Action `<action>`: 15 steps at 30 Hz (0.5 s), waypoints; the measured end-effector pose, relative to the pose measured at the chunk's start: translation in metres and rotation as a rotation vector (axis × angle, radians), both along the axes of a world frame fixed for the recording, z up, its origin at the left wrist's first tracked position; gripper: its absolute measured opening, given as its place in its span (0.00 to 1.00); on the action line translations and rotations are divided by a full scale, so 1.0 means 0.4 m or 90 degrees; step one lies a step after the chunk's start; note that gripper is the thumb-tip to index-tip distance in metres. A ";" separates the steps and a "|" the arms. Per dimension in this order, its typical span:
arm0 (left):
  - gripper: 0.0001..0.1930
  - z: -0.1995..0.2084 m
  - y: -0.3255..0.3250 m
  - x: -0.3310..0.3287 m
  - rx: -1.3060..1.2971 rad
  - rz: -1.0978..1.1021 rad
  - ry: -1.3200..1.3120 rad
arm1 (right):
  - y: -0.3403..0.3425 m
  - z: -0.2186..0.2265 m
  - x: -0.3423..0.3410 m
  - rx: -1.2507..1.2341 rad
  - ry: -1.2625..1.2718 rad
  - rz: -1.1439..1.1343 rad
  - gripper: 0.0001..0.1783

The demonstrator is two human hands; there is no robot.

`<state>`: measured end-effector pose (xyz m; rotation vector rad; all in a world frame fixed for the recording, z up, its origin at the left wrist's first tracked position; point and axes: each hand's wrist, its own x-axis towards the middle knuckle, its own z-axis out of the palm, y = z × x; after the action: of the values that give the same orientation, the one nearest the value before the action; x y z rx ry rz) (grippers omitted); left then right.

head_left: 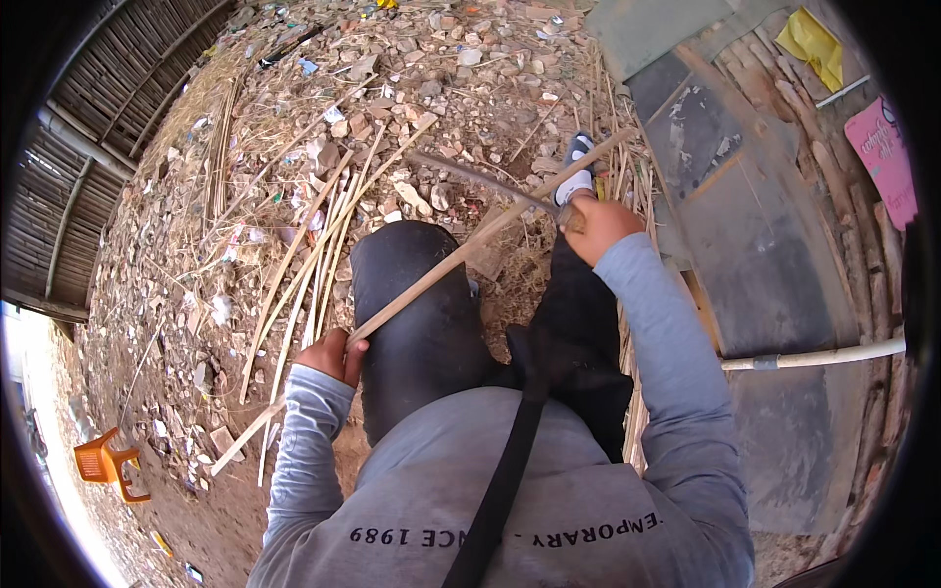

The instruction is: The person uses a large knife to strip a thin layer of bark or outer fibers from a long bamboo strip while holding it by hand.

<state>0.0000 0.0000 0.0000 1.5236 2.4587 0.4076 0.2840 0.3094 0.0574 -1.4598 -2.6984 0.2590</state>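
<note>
Two bare hands work at one long pale strip (421, 293), which slants away from the left fingers, across a dark trouser leg (407, 255), and passes just left of the right fingers to end beyond them. The left hand (335, 357) has its fingers closed about the strip, gripping it beside the thigh. The right hand (605, 230) has its fingers wrapped round the short handle of a knife (480, 177), whose blurred blade reaches left from them and crosses the strip close by — whether its edge touches the wood cannot be told. Just beyond the right fingers shows a shoe (578, 145); to their right lie dark boards (765, 265), with a white pipe (823, 354) nearer the body and a yellow sheet (812, 47) farther off. Ahead of the left fingers, several loose strips (338, 227) lie fanned over stony ground (431, 59) — and well to those fingers' left, nearer the body, is an orange chair (101, 463).
</note>
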 end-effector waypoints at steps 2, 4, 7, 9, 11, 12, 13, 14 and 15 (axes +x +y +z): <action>0.19 0.002 0.004 -0.001 0.010 0.002 0.000 | -0.009 -0.022 -0.006 0.040 0.029 0.075 0.15; 0.19 -0.004 -0.003 -0.003 0.011 -0.009 -0.019 | -0.008 -0.041 0.006 -0.003 0.032 0.034 0.19; 0.19 -0.006 0.008 -0.007 0.016 -0.014 -0.037 | 0.033 -0.057 0.029 -0.001 0.098 -0.024 0.19; 0.19 -0.007 0.007 -0.009 0.011 -0.012 -0.032 | 0.041 -0.053 0.032 -0.005 0.132 -0.047 0.18; 0.19 -0.001 0.003 -0.007 0.004 -0.004 -0.053 | -0.001 -0.011 0.007 0.008 0.074 0.012 0.17; 0.19 -0.001 0.001 -0.005 0.007 -0.003 -0.056 | -0.020 -0.009 0.000 -0.003 0.049 0.041 0.17; 0.19 -0.002 -0.001 -0.004 0.009 -0.001 -0.060 | -0.030 -0.011 -0.004 -0.014 0.025 0.070 0.16; 0.19 -0.002 0.003 -0.001 0.006 0.005 -0.062 | -0.028 -0.015 -0.002 -0.007 0.034 0.077 0.16; 0.19 0.001 0.010 0.004 0.003 0.007 -0.065 | -0.015 -0.028 0.008 -0.018 0.075 0.061 0.16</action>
<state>0.0016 0.0041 0.0004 1.4541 2.3910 0.4800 0.2872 0.3033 0.0464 -1.2812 -2.6828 0.3771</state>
